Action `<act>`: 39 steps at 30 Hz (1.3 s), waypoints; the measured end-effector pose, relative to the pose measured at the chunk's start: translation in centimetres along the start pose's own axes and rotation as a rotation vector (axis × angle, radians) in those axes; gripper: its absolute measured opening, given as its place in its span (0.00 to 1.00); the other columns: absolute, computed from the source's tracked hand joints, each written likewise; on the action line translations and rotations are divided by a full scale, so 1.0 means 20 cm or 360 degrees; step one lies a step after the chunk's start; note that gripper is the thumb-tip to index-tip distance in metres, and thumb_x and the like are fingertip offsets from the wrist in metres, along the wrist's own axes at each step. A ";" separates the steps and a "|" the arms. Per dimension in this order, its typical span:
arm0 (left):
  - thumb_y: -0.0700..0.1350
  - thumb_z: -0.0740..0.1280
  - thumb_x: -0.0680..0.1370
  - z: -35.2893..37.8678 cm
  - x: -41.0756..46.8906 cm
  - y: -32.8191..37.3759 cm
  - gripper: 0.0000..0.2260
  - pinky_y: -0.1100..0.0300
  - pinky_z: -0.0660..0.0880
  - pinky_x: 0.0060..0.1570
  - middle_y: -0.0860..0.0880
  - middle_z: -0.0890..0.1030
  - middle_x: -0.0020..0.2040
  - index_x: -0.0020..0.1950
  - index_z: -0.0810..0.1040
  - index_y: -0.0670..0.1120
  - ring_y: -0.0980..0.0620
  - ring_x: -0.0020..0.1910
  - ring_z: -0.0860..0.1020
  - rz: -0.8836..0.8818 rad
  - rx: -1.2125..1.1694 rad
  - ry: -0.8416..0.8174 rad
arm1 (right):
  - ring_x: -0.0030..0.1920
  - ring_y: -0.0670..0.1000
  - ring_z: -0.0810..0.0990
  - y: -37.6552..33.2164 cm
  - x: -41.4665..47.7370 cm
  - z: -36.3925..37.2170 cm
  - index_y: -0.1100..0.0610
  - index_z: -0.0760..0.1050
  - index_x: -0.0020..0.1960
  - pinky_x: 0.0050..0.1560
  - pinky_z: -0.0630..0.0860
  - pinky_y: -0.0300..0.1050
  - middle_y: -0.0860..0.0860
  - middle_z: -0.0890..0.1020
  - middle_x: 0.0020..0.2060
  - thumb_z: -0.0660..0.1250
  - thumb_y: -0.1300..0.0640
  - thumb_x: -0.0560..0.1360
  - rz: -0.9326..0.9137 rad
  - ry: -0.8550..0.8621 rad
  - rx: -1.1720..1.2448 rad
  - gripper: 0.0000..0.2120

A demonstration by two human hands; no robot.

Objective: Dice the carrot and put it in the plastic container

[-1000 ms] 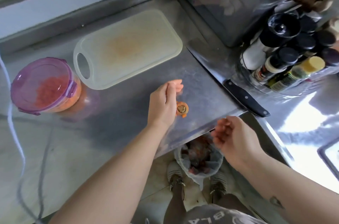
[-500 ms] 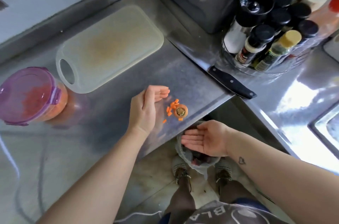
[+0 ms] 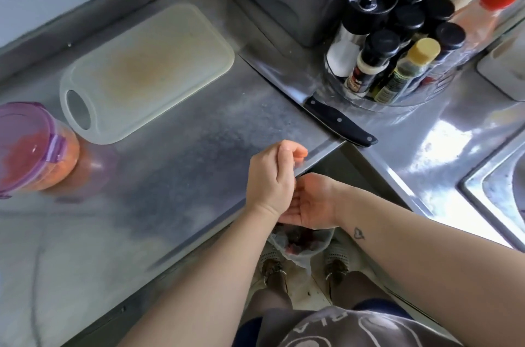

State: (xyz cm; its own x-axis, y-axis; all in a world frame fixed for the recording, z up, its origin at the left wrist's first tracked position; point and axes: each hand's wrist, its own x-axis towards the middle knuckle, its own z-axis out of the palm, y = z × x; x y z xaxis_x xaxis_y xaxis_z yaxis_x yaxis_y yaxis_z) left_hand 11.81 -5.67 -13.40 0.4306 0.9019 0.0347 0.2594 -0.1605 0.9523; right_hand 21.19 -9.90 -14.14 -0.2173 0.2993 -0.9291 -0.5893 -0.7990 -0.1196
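gone from the counter (image 3: 199, 148) since a moment ago: carrot stub and crumbs, seemingly swept off the edge by left grip (image 3: 272, 179), fingers curled, round anything or not, cannot tell. right grip (image 3: 311, 204) cupped open below, palm half hidden. diced carrot (image 3: 68, 156) already inside lidded plastic container (image 3: 55, 148), far left.

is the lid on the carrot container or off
On: the purple lid sits over the plastic container, its clip folded down the side, orange carrot showing through.
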 end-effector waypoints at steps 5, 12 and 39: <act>0.53 0.50 0.77 0.08 -0.09 0.05 0.23 0.60 0.78 0.46 0.52 0.84 0.41 0.44 0.82 0.43 0.57 0.43 0.81 -0.0075 -0.0125 -0.0083 | 0.49 0.54 0.80 -0.01 0.04 -0.06 0.61 0.76 0.56 0.45 0.80 0.48 0.56 0.80 0.49 0.56 0.52 0.82 -0.0091 -0.0174 -0.0058 0.16; 0.55 0.51 0.77 -0.03 -0.06 0.09 0.22 0.58 0.78 0.47 0.46 0.84 0.40 0.42 0.81 0.45 0.48 0.44 0.83 -0.0510 -0.0718 0.0119 | 0.36 0.55 0.84 0.02 0.07 -0.11 0.66 0.75 0.53 0.40 0.82 0.48 0.60 0.83 0.38 0.54 0.60 0.82 -0.0026 -0.0259 0.0073 0.13; 0.43 0.50 0.84 -0.13 -0.08 0.12 0.20 0.63 0.78 0.45 0.47 0.83 0.40 0.44 0.80 0.44 0.53 0.42 0.81 -0.0583 -0.0494 0.0257 | 0.47 0.55 0.73 0.11 0.16 -0.33 0.60 0.74 0.53 0.52 0.71 0.49 0.57 0.76 0.48 0.58 0.60 0.80 -0.0494 0.0757 -0.0920 0.08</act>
State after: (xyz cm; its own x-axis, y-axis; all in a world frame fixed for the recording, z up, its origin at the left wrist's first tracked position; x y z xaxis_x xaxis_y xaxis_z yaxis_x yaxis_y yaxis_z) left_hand 9.53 -6.41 -10.36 0.2142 0.9311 -0.2953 0.0886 0.2826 0.9551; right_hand 24.28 -14.14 -19.67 0.3209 0.4017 -0.8577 -0.0445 -0.8982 -0.4373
